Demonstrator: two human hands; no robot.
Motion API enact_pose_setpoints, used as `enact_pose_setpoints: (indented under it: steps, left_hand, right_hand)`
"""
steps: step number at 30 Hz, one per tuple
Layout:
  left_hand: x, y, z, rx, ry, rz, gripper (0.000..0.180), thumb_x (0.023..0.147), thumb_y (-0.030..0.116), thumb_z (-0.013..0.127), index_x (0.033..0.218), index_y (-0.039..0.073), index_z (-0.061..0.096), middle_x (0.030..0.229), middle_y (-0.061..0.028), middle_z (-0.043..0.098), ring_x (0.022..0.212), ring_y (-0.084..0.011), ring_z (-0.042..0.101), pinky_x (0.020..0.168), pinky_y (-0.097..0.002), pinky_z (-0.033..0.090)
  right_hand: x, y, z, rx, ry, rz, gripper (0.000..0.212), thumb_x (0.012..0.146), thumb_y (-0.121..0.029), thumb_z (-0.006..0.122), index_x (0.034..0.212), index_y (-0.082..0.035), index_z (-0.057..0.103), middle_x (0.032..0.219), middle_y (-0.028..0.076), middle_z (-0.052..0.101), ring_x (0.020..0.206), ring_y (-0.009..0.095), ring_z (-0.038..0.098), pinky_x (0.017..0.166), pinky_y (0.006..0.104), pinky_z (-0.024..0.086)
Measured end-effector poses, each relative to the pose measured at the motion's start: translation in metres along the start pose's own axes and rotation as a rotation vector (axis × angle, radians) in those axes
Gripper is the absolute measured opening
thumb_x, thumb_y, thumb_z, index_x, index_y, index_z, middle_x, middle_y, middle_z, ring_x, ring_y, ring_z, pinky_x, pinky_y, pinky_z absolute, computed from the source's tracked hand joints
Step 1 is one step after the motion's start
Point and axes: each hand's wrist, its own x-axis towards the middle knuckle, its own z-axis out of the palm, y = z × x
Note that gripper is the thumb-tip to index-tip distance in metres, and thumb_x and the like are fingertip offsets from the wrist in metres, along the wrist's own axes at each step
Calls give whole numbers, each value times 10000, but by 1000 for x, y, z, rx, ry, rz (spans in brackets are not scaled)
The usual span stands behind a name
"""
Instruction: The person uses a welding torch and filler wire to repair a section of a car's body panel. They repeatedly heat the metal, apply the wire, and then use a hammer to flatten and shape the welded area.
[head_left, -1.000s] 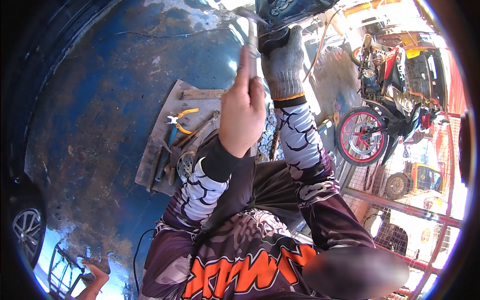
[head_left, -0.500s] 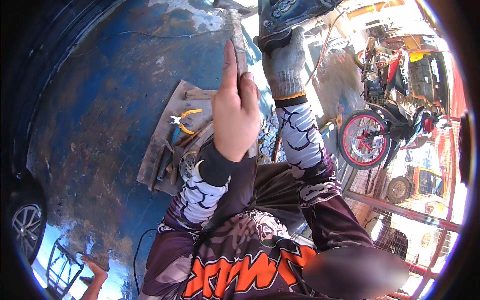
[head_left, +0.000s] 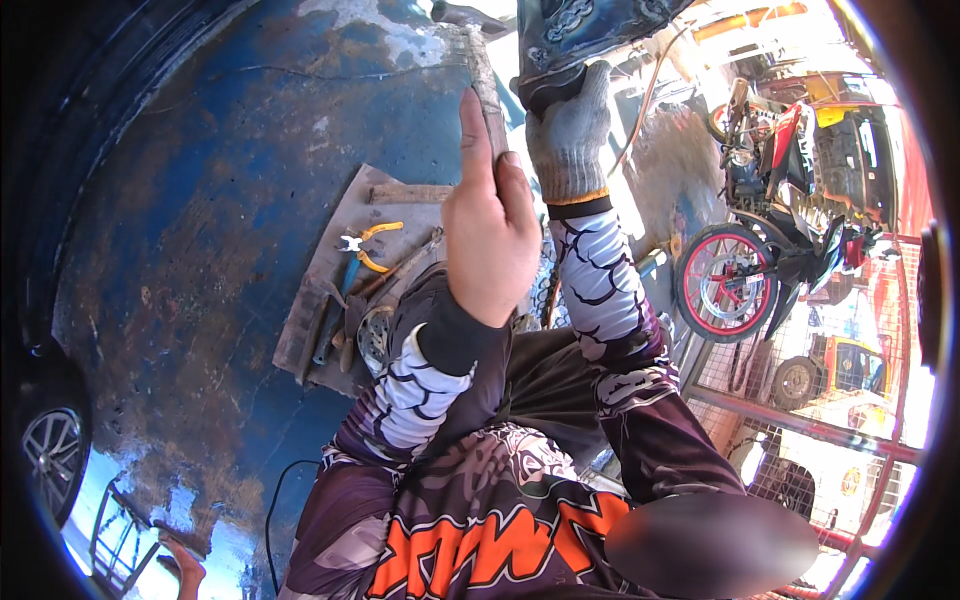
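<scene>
My left hand (head_left: 492, 230), bare, is closed around the handle of a hammer (head_left: 484, 80), its index finger stretched along the handle. The hammer's head points up and away from me, near the picture's top edge. My right hand (head_left: 572, 135) wears a grey knit glove with an orange-yellow cuff edge. Its fingers grip the near end of a dark metal piece (head_left: 590, 35) with rough, weld-like marks, which is cut off by the top edge. The hammer's head is to the left of this metal piece, apart from it.
Left of my knee lies a board (head_left: 345, 215) with yellow-handled pliers (head_left: 375, 248), a wooden handle (head_left: 410, 193) and other hand tools. A motorcycle (head_left: 735, 275) stands at the right by a wire-mesh fence (head_left: 790, 430). A car wheel (head_left: 52, 455) and another person's foot (head_left: 183, 565) show at the left.
My left hand has moved slightly right and down with the hammer, closer to my right wrist. My right hand keeps its hold on the metal piece. The other person's foot has shifted down.
</scene>
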Motion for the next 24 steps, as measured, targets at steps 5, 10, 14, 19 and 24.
enact_pose_setpoints:
  steps: [5,10,14,19,24]
  left_hand:
    - [-2,-1,0,64,-177,7,665,1055,84,514,1645,9,218,755,-240,672,595,-386,674,550,-433,518]
    - [-3,-10,9,67,-85,115,634,1081,99,488,1664,75,238,702,-70,591,489,-171,541,442,-329,443]
    - [-2,-11,17,23,-11,76,617,1094,105,471,1671,106,254,674,-2,554,447,-77,494,409,-276,420]
    - [3,0,14,121,-99,7,635,1080,114,482,1666,87,237,698,-121,596,533,-228,581,498,-366,478]
    - [2,13,21,226,-206,36,661,1055,103,502,1645,16,216,818,-293,694,679,-444,702,588,-483,547]
  right_hand:
    - [4,6,5,1066,114,553,370,1042,-313,610,1225,8,591,1039,184,744,906,331,733,796,409,595]
    - [5,4,0,702,44,432,303,1016,-219,631,1228,-8,587,1049,172,750,908,309,741,785,398,591]
    - [8,0,-5,255,58,254,305,1093,-250,471,1219,-8,606,1073,142,758,912,275,740,785,386,597]
    - [16,-6,2,887,136,566,424,1123,-372,415,1266,-16,595,1084,134,737,956,264,725,825,389,596]
    - [18,-22,-5,703,55,468,525,1111,-484,454,1280,-8,595,1139,129,699,971,270,699,825,404,579]
